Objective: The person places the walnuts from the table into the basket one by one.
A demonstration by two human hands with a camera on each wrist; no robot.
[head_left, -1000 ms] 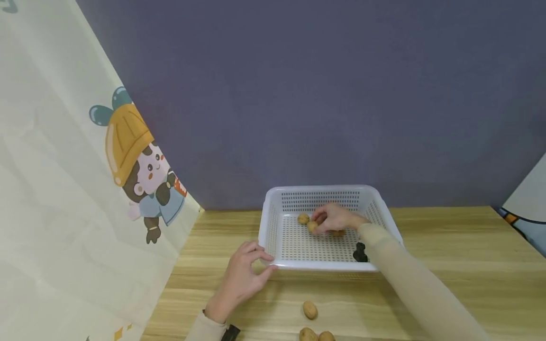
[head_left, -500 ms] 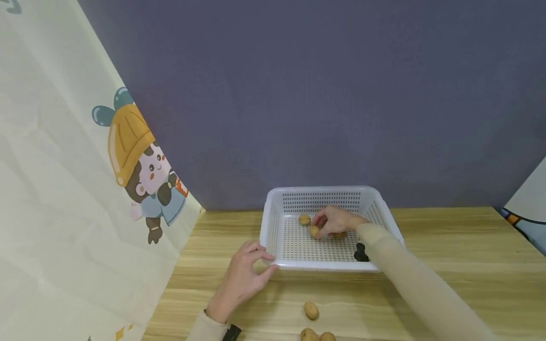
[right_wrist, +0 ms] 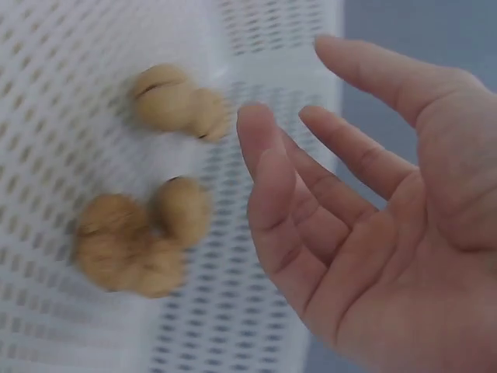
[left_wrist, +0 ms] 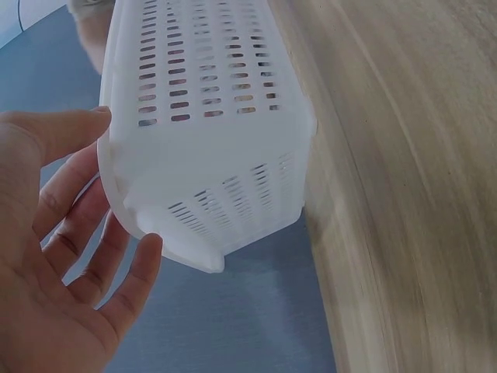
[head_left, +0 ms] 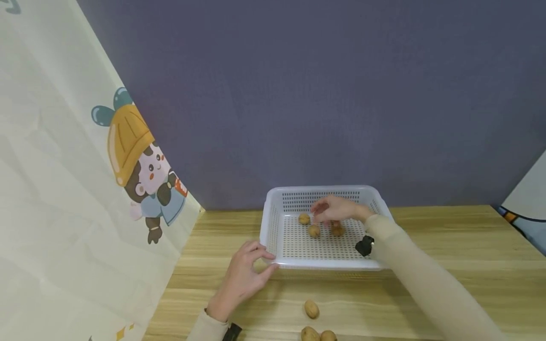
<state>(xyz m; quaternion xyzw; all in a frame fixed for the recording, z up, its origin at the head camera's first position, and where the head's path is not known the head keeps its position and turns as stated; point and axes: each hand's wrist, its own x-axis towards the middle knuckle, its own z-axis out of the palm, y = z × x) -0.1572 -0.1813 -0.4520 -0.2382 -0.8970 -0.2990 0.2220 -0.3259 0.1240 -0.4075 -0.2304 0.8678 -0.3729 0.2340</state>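
right hand [head_left: 337, 208] has its fingers apart, loosely curved above the inside of one white plastic basket [head_left: 324, 265], near the walnuts [head_left: 314, 230] lying on the slotted bottom; at least three are visible there, though blur and overlap leave the exact count unclear. left hand [head_left: 245, 270] pinches the rim at the basket's near left corner between thumb and fingers. three more walnuts lie on the wood-grain table [head_left: 469, 246] in front, one by itself and two side by side, both cut by the lower edge of the head view. one cartoon figure [head_left: 147, 166] in a yellow cap decorates the pale sheet [head_left: 51, 189] at left.
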